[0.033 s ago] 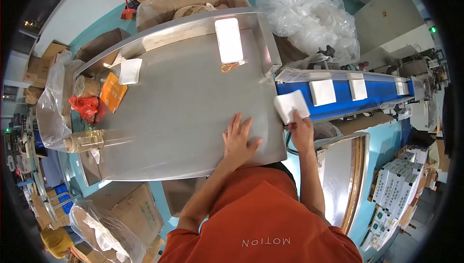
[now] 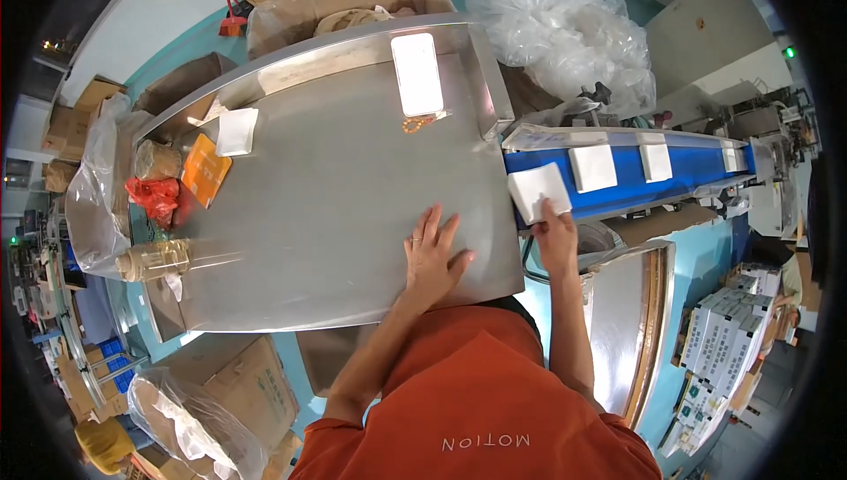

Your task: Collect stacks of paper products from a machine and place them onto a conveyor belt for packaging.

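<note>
My right hand (image 2: 557,239) has its fingers closed on the near edge of a flat white square packet (image 2: 538,192). That packet lies tilted at the near-left end of a blue conveyor belt (image 2: 626,177), beside the table's right edge. Farther along the belt are more white packets, the closest of them a white packet (image 2: 593,168) just right of the held one. My left hand (image 2: 432,259) rests palm down on the steel table (image 2: 326,206), fingers spread, holding nothing.
A white rectangular panel (image 2: 417,74) lies at the table's back, an orange beaded string (image 2: 416,124) below it. On the left are a white packet (image 2: 236,132), an orange pouch (image 2: 206,171), a red plastic bag (image 2: 157,198) and a bottle (image 2: 154,260). Clear plastic bags (image 2: 565,30) pile up behind.
My right hand and the packet in it have shifted slightly right, farther over the belt. The nearest packet on the belt has also moved a little right. My left hand is nearly still.
</note>
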`<state>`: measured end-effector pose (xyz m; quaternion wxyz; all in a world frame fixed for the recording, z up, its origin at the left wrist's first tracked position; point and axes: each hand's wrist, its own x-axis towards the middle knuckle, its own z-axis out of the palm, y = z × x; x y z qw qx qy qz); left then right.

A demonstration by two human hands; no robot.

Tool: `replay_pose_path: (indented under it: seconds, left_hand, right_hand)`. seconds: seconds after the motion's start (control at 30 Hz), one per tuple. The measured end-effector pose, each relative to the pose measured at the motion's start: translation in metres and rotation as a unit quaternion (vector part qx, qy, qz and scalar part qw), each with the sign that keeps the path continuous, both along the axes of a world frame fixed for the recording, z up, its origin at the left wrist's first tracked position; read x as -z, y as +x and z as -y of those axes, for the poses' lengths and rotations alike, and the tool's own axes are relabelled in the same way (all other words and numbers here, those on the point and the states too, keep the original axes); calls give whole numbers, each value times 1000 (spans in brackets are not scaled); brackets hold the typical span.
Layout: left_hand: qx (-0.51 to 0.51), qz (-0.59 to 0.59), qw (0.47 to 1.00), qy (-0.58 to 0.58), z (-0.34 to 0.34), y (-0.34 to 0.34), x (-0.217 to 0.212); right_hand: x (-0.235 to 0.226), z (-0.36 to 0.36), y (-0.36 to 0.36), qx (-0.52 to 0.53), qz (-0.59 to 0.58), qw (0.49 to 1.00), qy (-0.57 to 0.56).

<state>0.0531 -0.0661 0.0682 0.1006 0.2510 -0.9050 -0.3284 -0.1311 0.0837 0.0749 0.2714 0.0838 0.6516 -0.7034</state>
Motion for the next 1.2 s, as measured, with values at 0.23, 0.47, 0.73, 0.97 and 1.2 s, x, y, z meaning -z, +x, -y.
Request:
replay_pose_path:
  seconds: [0.23, 0.47, 0.73, 0.97, 1.2]
  left_hand:
    - [29, -27, 996, -82, 7, 0, 2]
    - [30, -45, 997, -61, 11, -1, -3]
    - [49, -13, 995, -88, 10, -1, -1]
    - [64, 4, 993, -102, 7, 4, -4]
    - [59, 2, 984, -171, -4, -4, 34]
  right_hand:
    - [15, -19, -24, 94, -97, 990, -33]
    - [-4, 1, 63, 8, -205, 967, 149]
    - [-3, 41, 125, -156, -400, 867, 253]
    - [-22, 28, 125, -198, -300, 910, 208]
    - [-30, -67, 182, -287, -374, 857, 211]
